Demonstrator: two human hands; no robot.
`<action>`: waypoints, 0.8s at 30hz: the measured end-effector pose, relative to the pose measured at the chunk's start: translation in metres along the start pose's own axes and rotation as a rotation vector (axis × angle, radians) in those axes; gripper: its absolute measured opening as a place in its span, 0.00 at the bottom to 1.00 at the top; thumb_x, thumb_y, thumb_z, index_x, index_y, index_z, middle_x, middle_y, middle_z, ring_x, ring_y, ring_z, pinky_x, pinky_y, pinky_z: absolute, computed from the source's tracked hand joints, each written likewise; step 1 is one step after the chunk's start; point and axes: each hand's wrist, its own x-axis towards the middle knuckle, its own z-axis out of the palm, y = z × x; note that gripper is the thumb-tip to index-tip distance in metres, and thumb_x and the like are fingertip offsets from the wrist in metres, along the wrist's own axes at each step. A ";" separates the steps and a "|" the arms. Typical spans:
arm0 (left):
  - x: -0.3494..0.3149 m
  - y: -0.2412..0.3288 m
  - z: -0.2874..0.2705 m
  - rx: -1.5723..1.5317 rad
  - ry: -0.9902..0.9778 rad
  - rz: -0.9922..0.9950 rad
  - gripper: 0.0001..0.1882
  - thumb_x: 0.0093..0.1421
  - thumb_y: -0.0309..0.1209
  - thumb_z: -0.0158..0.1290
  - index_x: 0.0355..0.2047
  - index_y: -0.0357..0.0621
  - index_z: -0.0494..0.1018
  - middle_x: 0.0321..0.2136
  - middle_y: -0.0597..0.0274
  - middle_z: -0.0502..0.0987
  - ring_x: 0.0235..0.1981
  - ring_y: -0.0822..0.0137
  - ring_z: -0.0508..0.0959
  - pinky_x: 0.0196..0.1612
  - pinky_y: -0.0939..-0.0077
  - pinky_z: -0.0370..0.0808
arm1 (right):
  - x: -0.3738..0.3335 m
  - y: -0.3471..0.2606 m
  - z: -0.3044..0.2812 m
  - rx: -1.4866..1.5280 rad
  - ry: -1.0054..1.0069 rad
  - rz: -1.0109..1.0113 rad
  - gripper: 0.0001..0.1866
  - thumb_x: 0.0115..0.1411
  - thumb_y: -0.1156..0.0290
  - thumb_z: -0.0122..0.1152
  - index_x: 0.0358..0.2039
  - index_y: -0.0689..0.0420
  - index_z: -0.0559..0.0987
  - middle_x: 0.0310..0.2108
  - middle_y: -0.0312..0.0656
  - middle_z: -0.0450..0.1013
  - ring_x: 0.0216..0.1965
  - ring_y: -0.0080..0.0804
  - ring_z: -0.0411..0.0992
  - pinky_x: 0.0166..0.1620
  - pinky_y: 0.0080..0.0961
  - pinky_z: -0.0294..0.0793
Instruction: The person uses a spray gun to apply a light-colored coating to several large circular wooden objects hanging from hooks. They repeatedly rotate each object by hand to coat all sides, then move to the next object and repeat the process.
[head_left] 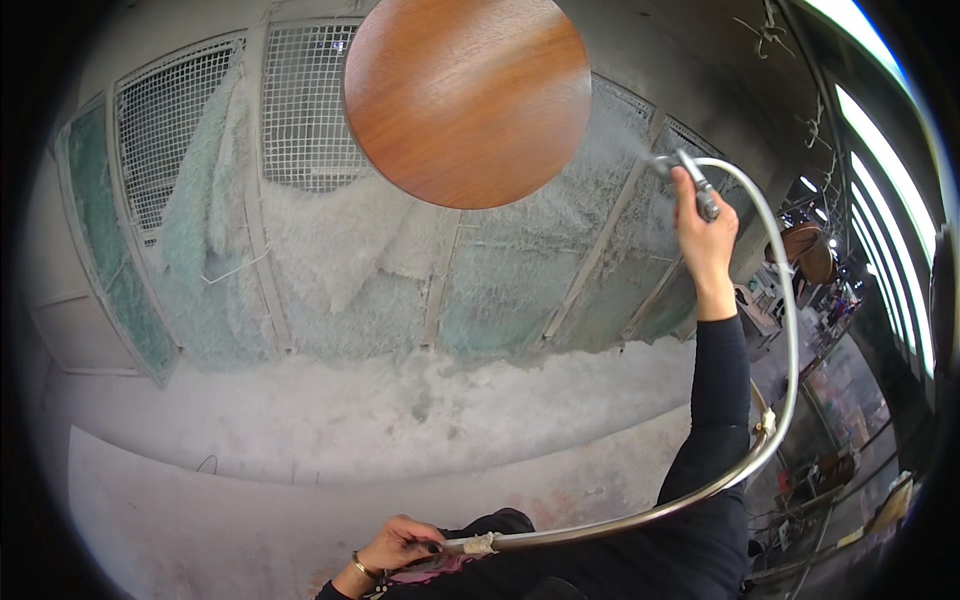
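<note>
My right hand (707, 235), arm raised, is wrapped round a metal spray gun (697, 185) at the upper right. A pale mist leaves its nozzle toward a round brown wooden panel (467, 105) with a glossy grain, which hangs at the top centre. From the gun a whitish hose (788, 310) curves down and back across my body. Low in the view, my left hand (402, 543) is closed on this hose beside a taped joint (482, 543). A bracelet circles that wrist. What holds the panel up is out of sight.
Behind the panel stands a wall of framed filter panels (510, 270), coated with pale dust and partly peeling off white grids (180, 130). Below runs a dusty ledge (370, 480). Bright tube lights (890, 240) line the right, with another round brown piece (808, 252) and cluttered benches farther off.
</note>
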 end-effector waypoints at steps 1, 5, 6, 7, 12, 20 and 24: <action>-0.003 0.001 -0.002 0.012 0.013 -0.027 0.07 0.64 0.25 0.62 0.40 0.33 0.82 0.29 0.64 0.84 0.30 0.76 0.79 0.37 0.80 0.76 | 0.004 0.002 -0.001 -0.202 0.149 -0.018 0.16 0.68 0.59 0.67 0.48 0.56 0.87 0.26 0.35 0.83 0.22 0.15 0.71 0.29 0.19 0.70; 0.002 0.001 -0.006 0.115 0.008 0.023 0.07 0.65 0.26 0.63 0.39 0.34 0.82 0.29 0.64 0.84 0.30 0.76 0.78 0.36 0.80 0.75 | -0.039 0.003 0.001 0.115 -0.210 -0.142 0.13 0.64 0.71 0.69 0.48 0.59 0.86 0.36 0.41 0.85 0.38 0.17 0.80 0.41 0.20 0.78; 0.004 0.000 -0.005 0.155 -0.017 0.049 0.07 0.65 0.27 0.63 0.39 0.34 0.82 0.29 0.64 0.84 0.30 0.76 0.79 0.36 0.80 0.75 | -0.060 0.002 0.002 0.266 -0.359 -0.115 0.13 0.63 0.73 0.70 0.48 0.61 0.86 0.37 0.42 0.85 0.40 0.19 0.80 0.43 0.21 0.79; 0.008 -0.001 -0.004 0.132 -0.032 0.061 0.08 0.65 0.27 0.63 0.39 0.34 0.82 0.29 0.64 0.84 0.30 0.76 0.79 0.36 0.80 0.75 | -0.077 0.000 0.003 0.314 -0.455 -0.144 0.14 0.62 0.72 0.72 0.47 0.62 0.85 0.36 0.42 0.85 0.38 0.19 0.80 0.42 0.21 0.78; 0.008 -0.005 0.003 0.070 -0.055 0.067 0.09 0.64 0.28 0.64 0.39 0.33 0.82 0.30 0.62 0.85 0.31 0.76 0.79 0.37 0.79 0.76 | -0.068 0.008 0.013 0.262 -0.432 -0.069 0.13 0.65 0.67 0.70 0.47 0.57 0.87 0.32 0.34 0.85 0.30 0.13 0.75 0.35 0.17 0.75; 0.007 -0.018 0.021 0.048 0.055 -0.005 0.06 0.64 0.25 0.63 0.39 0.33 0.82 0.30 0.63 0.84 0.32 0.77 0.79 0.38 0.81 0.75 | -0.020 0.054 -0.031 -0.070 0.153 -0.191 0.13 0.66 0.69 0.68 0.49 0.60 0.86 0.31 0.36 0.85 0.30 0.12 0.76 0.36 0.14 0.74; 0.031 -0.031 0.033 0.013 0.005 -0.060 0.05 0.64 0.23 0.62 0.39 0.32 0.82 0.30 0.66 0.84 0.32 0.78 0.78 0.38 0.81 0.75 | -0.077 0.059 -0.043 0.231 -0.319 -0.120 0.15 0.63 0.73 0.69 0.49 0.64 0.84 0.33 0.41 0.85 0.34 0.19 0.81 0.40 0.19 0.79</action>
